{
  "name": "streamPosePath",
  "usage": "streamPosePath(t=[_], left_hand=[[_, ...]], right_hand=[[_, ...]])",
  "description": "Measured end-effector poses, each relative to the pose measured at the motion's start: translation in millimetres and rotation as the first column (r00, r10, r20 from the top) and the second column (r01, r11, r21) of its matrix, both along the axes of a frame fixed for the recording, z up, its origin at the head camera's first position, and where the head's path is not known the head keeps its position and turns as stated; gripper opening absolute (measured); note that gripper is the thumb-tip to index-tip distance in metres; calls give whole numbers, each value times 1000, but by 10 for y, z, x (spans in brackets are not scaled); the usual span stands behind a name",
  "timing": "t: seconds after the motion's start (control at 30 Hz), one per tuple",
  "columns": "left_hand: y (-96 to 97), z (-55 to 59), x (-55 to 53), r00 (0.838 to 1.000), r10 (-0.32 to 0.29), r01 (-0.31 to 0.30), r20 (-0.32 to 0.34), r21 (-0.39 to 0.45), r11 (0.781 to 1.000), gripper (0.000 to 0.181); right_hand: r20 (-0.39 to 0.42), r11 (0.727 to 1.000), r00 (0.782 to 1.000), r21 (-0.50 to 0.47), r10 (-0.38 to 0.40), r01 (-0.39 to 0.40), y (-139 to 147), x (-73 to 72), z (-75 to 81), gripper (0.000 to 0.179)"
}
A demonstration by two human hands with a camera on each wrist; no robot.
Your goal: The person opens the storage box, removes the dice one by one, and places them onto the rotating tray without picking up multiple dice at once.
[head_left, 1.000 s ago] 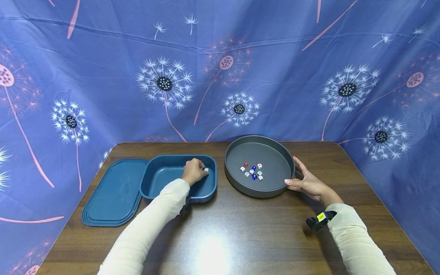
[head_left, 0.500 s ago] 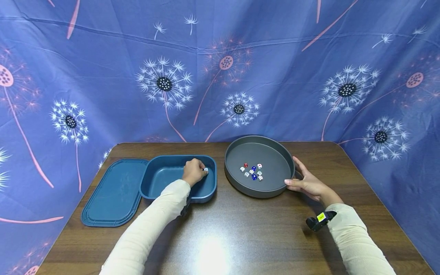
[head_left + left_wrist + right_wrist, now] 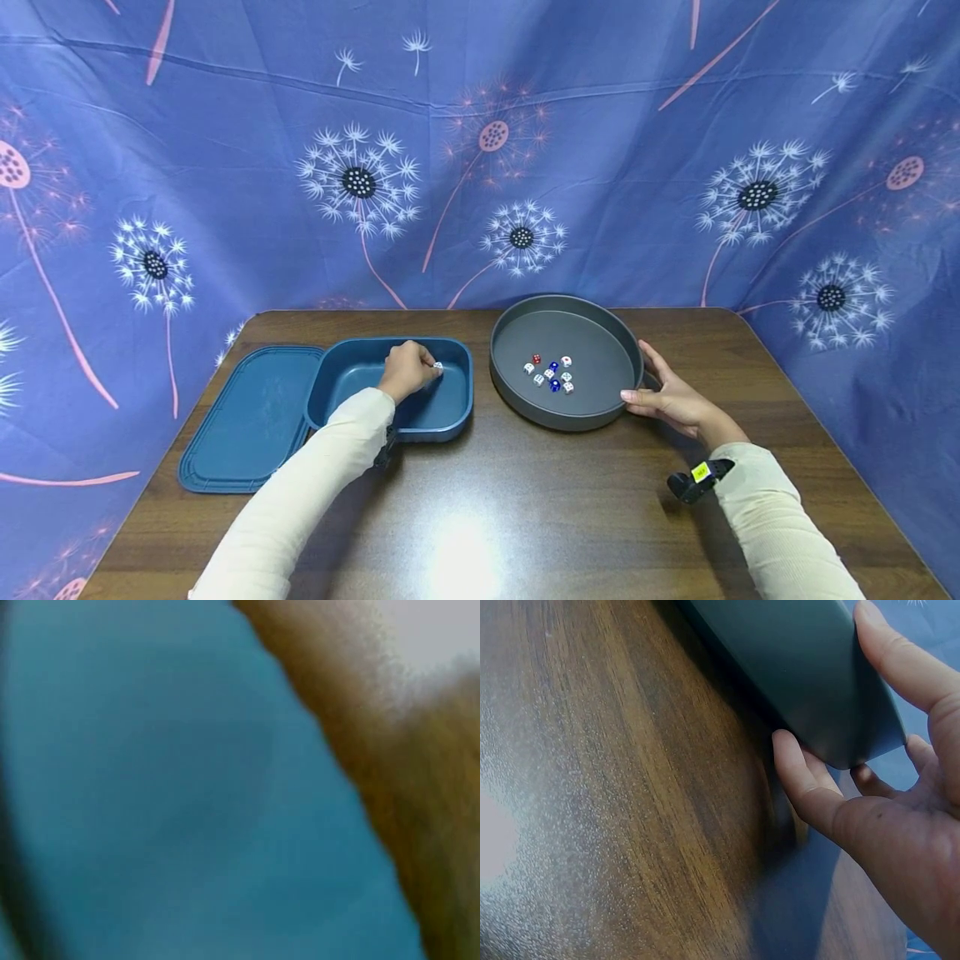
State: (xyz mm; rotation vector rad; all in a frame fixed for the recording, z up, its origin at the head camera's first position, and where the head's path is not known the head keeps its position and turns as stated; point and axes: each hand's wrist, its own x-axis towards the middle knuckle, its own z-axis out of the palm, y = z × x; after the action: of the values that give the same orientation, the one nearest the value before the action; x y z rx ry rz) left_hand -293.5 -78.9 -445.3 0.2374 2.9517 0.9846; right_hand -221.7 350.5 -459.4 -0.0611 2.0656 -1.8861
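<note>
In the head view my left hand (image 3: 407, 369) is inside the blue rectangular container (image 3: 315, 400). It pinches a white die (image 3: 438, 366) between thumb and fingertips, near the container's right side. My right hand (image 3: 677, 400) grips the right side of a round dark grey pan (image 3: 564, 422), fingers spread along its wall. The right wrist view shows that hand's fingertips against the pan's edge. Several dice (image 3: 549, 374), white, blue and red, lie grouped on the pan's floor. The left wrist view is blurred: only the blue container (image 3: 187, 765) and part of the hand fill it.
A flat blue lid (image 3: 251, 417) lies left of the container, next to its wall. The brown wooden table (image 3: 555, 508) bears everything. Behind it hangs a blue cloth (image 3: 450, 183) with dandelion prints.
My left hand has shifted slightly left inside the container, carrying the white die with it. The right hand, the pan and the dice in it stay where they were.
</note>
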Motion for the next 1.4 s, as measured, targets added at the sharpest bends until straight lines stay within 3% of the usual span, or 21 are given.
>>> streamPosePath(t=[0.2,0.4,0.57,0.83,0.97,1.13,1.27,1.4], left_hand=[[-54,235,-16,1000,-25,25,0,24,999,15],[71,479,-44,998,-63,64,-23,79,995,17],[328,605,-57,990,-134,139,-52,97,986,17],[916,710,22,966,-239,249,-101,91,964,14],[1189,709,85,960,-261,274,-104,135,952,15],[1467,608,168,954,-276,296,-118,209,932,16],[1644,450,214,951,-264,296,-158,229,928,14],[1793,259,249,957,-238,271,-167,222,937,13]], right_hand=[[-5,1000,1000,8,11,-11,12,-4,6,109],[-5,1000,1000,14,11,-11,11,-10,2,109],[-7,1000,1000,16,8,-8,25,-16,-14,108],[-19,1000,1000,8,6,-5,22,-20,-36,109],[-17,1000,1000,13,1,-1,19,-9,-27,108],[-13,1000,1000,4,0,0,17,-1,-11,108],[-13,1000,1000,1,-1,1,16,-6,-4,108],[-11,1000,1000,-3,1,-1,13,-9,-9,108]])
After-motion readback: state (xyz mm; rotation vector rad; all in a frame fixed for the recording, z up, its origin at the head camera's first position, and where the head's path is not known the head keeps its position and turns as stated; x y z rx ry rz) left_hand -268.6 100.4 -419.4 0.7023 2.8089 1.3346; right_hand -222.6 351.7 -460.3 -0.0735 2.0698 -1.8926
